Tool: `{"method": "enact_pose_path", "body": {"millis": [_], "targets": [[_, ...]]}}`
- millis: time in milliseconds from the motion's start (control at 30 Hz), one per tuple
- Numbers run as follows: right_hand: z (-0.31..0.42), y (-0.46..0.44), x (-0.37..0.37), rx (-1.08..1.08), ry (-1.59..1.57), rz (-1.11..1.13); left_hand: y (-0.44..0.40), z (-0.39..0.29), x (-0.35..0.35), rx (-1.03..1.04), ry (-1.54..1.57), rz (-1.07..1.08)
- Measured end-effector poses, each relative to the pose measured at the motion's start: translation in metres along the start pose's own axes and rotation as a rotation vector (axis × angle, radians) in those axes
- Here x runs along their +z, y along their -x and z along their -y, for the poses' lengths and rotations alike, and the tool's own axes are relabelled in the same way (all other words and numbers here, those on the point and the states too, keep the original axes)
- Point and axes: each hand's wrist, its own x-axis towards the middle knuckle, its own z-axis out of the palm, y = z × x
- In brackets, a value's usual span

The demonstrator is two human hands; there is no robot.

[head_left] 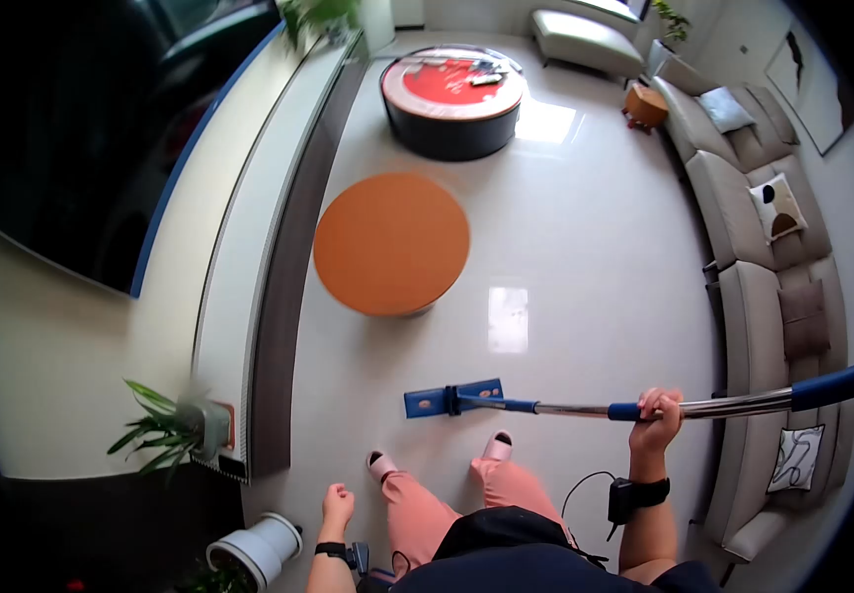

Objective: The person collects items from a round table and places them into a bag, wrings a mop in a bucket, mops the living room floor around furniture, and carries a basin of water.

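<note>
Mop: long-handled flat mop (577, 409), silver metal pole with blue sections. Its flat blue rectangular head (427, 401) looks to be lying on the glossy pale floor (595, 227) at 6 o'clock, pole running out toward 3.
Right hand: at 4 o'clock (658, 419), wrapped round the pole at the blue collar (624, 411).
Left hand: down at 7 (338, 505), fingers curled, nothing visible in it; can't tell if it's properly clenched.
Feel: my guess is light and stiff, head swivelling at the joint, tough enough overall. Bare metal could get slippery if wet.
Where to grab: I'd go for that collar, plus the blue section further up toward 3 for a second hand.
Hard to see: the head's underside is hidden, and the pole's top end gets lost in the dark edge at 3. Right palm's hidden too.
</note>
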Motion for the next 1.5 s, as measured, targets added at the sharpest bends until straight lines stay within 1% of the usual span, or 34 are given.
{"method": "enact_pose_path", "body": {"millis": [33,100,133,200,233,267,300,367,433,500,567,667,700,733,767,833,933,1000,1067,1100,1167,1300,1367,1433,1500], "targets": [[0.021,-0.009,-0.014,-0.058,0.005,-0.020,0.009,-0.020,0.006,0.030,-0.005,-0.009],[0.074,-0.029,-0.034,-0.126,0.010,-0.098,0.028,-0.056,0.019,0.144,0.162,-0.022],[0.098,-0.035,-0.043,-0.148,-0.012,-0.102,0.034,-0.077,0.023,0.168,0.152,-0.016],[0.140,-0.046,-0.068,-0.194,-0.059,-0.100,0.055,-0.148,0.033,0.349,0.019,0.157],[0.156,-0.049,-0.075,-0.223,-0.065,-0.100,0.058,-0.180,0.037,0.371,0.015,0.157],[0.169,-0.057,-0.088,-0.254,-0.058,-0.080,0.065,-0.217,0.043,0.551,-0.137,0.253],[0.178,-0.062,-0.098,-0.282,-0.049,-0.057,0.068,-0.247,0.049,0.727,-0.291,0.349],[0.185,-0.071,-0.106,-0.317,-0.010,-0.074,0.063,-0.294,0.061,0.771,-0.271,0.365],[0.183,-0.082,-0.099,-0.356,0.061,-0.084,0.056,-0.338,0.066,0.816,-0.239,0.391],[0.175,-0.105,-0.103,-0.385,0.096,-0.105,0.054,-0.383,0.069,0.872,-0.242,0.344],[0.165,-0.137,-0.111,-0.400,0.133,-0.158,0.038,-0.419,0.081,0.898,-0.222,0.342],[0.159,-0.199,-0.117,-0.457,0.148,-0.234,0.007,-0.469,0.096,0.886,-0.183,0.284],[0.158,-0.222,-0.117,-0.473,0.165,-0.275,-0.005,-0.485,0.103,0.846,-0.141,0.285],[0.158,-0.247,-0.119,-0.485,0.182,-0.291,-0.017,-0.512,0.111,0.810,-0.099,0.288],[0.160,-0.273,-0.123,-0.497,0.192,-0.309,-0.026,-0.543,0.121,0.822,-0.080,0.298],[0.165,-0.321,-0.118,-0.509,0.240,-0.346,-0.037,-0.599,0.132,0.761,-0.076,0.253],[0.170,-0.382,-0.108,-0.546,0.286,-0.385,-0.063,-0.708,0.154,0.957,-0.030,0.322],[0.169,-0.416,-0.114,-0.571,0.316,-0.428,-0.066,-0.797,0.165,1.081,-0.083,0.375],[0.163,-0.449,-0.120,-0.616,0.348,-0.456,-0.065,-0.876,0.173,1.188,-0.090,0.383],[0.160,-0.465,-0.124,-0.622,0.346,-0.472,-0.064,-0.913,0.177,1.201,-0.101,0.386],[0.152,-0.498,-0.139,-0.630,0.331,-0.500,-0.063,-0.975,0.190,1.229,0.001,0.451],[0.123,-0.596,-0.157,-0.608,0.286,-0.529,-0.103,-1.069,0.230,1.237,0.005,0.404],[0.103,-0.660,-0.170,-0.590,0.244,-0.486,-0.133,-1.089,0.244,1.167,-0.087,0.286],[0.087,-0.723,-0.170,-0.552,0.205,-0.451,-0.163,-1.102,0.250,1.117,-0.134,0.260],[0.077,-0.796,-0.158,-0.517,0.173,-0.371,-0.184,-1.120,0.248,0.971,-0.123,0.236]]}}
